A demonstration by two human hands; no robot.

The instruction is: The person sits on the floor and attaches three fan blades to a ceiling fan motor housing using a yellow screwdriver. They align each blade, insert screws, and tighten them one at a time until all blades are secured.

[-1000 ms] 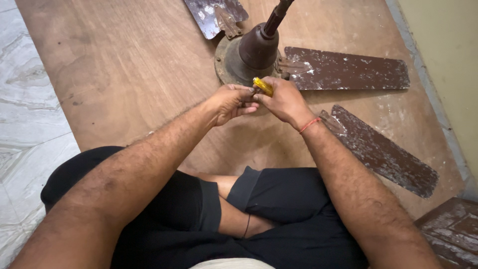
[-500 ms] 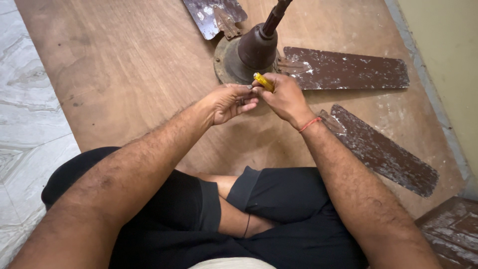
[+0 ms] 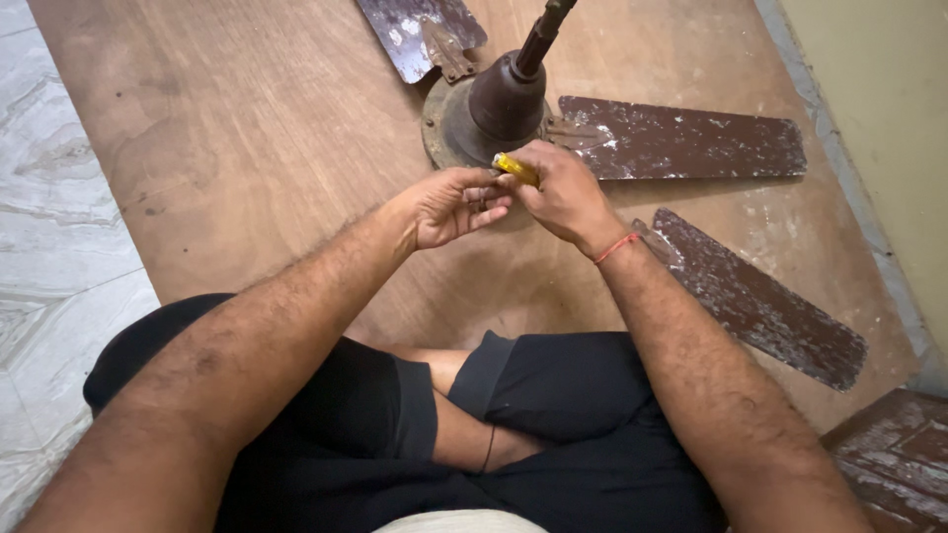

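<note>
Hands unchanged at fan motor

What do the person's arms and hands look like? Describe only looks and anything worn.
Both forearms are bare and hairy, with no sleeves showing. The right hand has a thin red thread band around its wrist. The left hand shows no band, watch or glove.
</note>
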